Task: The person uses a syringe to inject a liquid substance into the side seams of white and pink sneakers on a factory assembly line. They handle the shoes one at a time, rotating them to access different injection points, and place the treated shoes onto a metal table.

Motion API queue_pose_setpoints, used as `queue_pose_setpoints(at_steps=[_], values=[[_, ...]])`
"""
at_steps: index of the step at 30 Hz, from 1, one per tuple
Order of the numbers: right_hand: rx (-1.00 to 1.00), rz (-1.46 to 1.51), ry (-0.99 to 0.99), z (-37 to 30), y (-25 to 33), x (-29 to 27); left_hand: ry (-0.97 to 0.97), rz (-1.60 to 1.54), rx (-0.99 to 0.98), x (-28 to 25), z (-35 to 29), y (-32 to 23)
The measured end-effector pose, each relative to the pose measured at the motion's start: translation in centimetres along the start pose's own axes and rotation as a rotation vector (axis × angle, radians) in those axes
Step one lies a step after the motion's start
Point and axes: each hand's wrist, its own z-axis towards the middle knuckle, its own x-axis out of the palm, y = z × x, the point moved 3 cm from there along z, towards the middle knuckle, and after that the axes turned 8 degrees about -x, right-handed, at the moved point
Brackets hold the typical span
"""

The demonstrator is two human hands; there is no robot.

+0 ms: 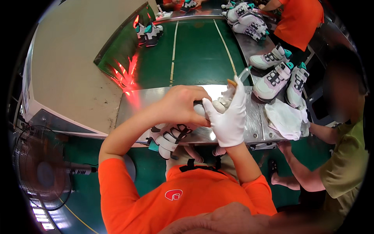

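My bare left hand (183, 103) is closed over the toe end of a white and black sneaker (171, 136) with a teal heel lining. The sneaker lies at the bench's near edge, partly hidden under my left forearm. My right hand (230, 124), in a white glove, is right beside the toe, thumb toward my left fingers. Its fingers curl around a slim tool with a clear end (244, 73), whose kind I cannot make out. Bunched white material (223, 103) shows in the same palm.
A green conveyor belt (198, 50) runs ahead, carrying a pair of sneakers (150, 34) at its far left. Several sneakers (272, 80) stand on the metal ledge at right, near a white cloth (286, 119). A co-worker (339, 167) is close at right; a fan (44, 171) stands left.
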Motion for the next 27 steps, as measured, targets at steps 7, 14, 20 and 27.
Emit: queue_pose_setpoints(at_steps=[7, 14, 20, 27], values=[[0.129, 0.419, -0.069, -2.2, 0.1, -4.4, -0.205, -0.284, -0.047, -3.6, -2.9, 1.2], [0.358, 0.440, -0.045, -6.2, -4.5, -12.0, -0.259, -0.854, 0.053, -0.7, -1.1, 4.5], [0.536, 0.116, 0.083, -7.0, -11.0, -15.3, -0.152, -0.746, 0.105, 0.2, 1.0, 3.8], [0.479, 0.367, 0.212, -4.7, -8.3, -16.1, -0.154, -0.635, 0.117, 0.3, 2.0, 2.9]])
